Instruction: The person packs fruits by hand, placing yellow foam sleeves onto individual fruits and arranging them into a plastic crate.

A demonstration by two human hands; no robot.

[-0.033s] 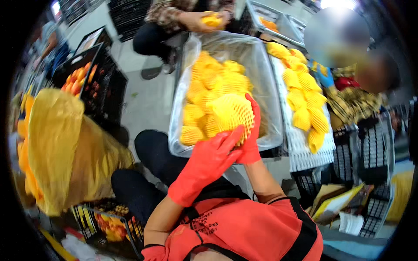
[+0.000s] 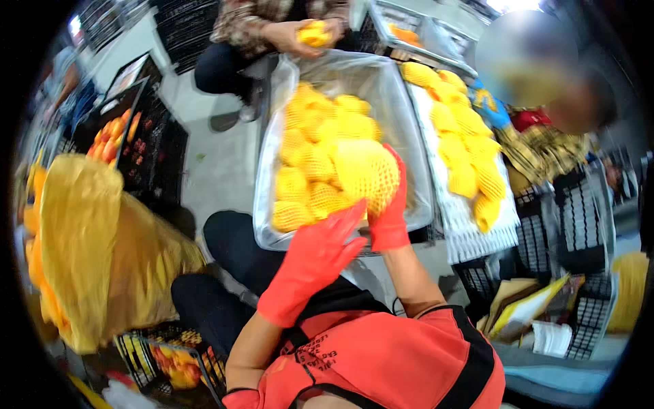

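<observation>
My right hand (image 2: 388,218), in a red rubber glove, is closed round a fruit in a yellow foam net (image 2: 368,176). The netted fruit is over the near part of a crate lined with clear plastic (image 2: 415,170). My left hand (image 2: 320,252), in a matching glove, is just below and left of it, its fingers stretched out and holding nothing. Inside the crate, several more netted fruits (image 2: 300,153) lie piled on the left side; the net hides what kind they are.
Rows of yellow foam nets (image 2: 470,140) lie on a white sheet to the right, beside a co-worker. Across the crate, another person's hands (image 2: 300,37) hold something yellow. A large yellow bag (image 2: 88,252) stands left, near black crates of orange-red fruit (image 2: 112,140).
My left hand has drawn back slightly from the netted fruit, its fingers now off it. The right hand keeps its hold. The whole view has shifted a little.
</observation>
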